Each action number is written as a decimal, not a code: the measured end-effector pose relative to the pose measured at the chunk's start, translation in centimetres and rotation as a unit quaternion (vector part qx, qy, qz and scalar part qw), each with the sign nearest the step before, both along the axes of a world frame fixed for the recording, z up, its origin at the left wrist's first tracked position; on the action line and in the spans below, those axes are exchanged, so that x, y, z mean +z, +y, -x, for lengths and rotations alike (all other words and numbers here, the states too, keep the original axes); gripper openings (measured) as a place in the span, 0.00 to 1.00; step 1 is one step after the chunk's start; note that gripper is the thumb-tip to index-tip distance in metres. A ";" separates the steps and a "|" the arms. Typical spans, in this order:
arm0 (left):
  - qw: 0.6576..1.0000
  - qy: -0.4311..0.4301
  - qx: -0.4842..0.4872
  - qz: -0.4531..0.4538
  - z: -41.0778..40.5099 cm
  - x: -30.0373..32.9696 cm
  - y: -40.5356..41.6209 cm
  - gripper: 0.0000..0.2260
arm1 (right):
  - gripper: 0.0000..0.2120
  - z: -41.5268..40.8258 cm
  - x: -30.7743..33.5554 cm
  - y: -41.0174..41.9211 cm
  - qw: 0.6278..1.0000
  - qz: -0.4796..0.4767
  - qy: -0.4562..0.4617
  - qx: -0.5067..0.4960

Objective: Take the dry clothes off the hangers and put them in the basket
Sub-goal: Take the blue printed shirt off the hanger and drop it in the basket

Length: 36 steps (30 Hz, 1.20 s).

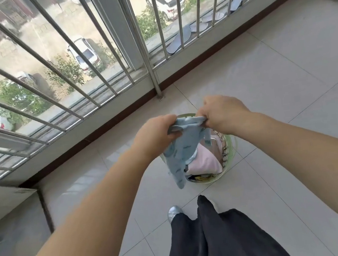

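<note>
Head view, frame centre: left hand [154,134] and right hand [221,114] pinch a blue garment [183,145] above the basket [230,150]; next, I judge, release it inside.

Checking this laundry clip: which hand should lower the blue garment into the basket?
Probably left: the left hand grips the blue garment where it hangs into the basket; the right hand pinches its far edge.
</note>
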<state>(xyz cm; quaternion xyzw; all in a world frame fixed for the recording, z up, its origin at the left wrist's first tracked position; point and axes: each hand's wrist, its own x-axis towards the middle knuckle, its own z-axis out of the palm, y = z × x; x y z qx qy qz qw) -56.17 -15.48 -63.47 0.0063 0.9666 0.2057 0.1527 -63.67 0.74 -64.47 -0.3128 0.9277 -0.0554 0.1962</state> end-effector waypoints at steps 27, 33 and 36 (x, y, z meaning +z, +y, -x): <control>0.971 -0.189 -0.145 -0.017 -0.3 -25.2 2.9 0.14 | 0.09 -3.7 -22.9 4.0 0.954 -0.005 -0.291 -0.064; 0.964 -0.221 -0.146 -0.009 1.8 -29.9 3.4 0.09 | 0.07 -3.0 -28.0 4.5 0.926 0.043 -0.343 -0.151; 0.976 -0.193 -0.098 -0.015 5.4 -31.4 3.1 0.09 | 0.10 0.0 -30.1 4.6 0.921 0.080 -0.312 -0.220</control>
